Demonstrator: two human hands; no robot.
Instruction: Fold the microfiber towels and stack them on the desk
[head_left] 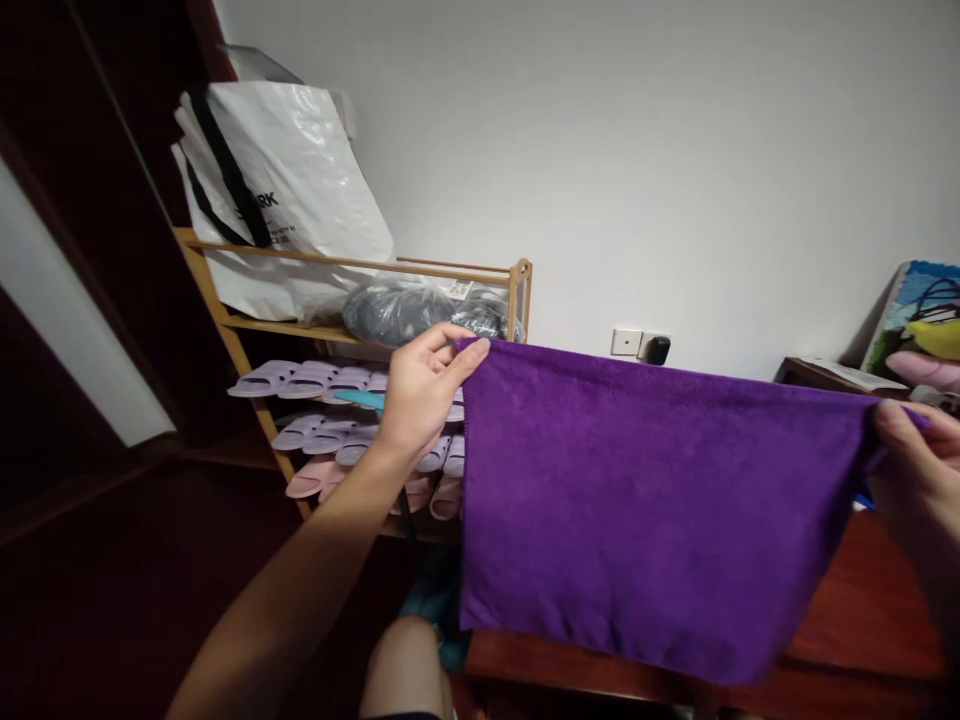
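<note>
Head view | left hand (pixel 421 388), right hand (pixel 916 455) pinching purple cloth (pixel 645 510) | soft-looking, matte, roughly rectangular

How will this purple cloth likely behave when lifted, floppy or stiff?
The purple cloth is probably floppy, since its lower edge ripples. It seems light: the left hand pinches just a corner. Its matte surface suggests little slipperiness.

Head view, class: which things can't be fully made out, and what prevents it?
All in the head view:
- Slippers: some hidden behind the left hand and purple cloth.
- Wooden table: partly covered by the cloth.
- Right hand: cut off by the right edge.
- White bag: lettering partly covered by its black strap; smallest print too small to read.
</note>
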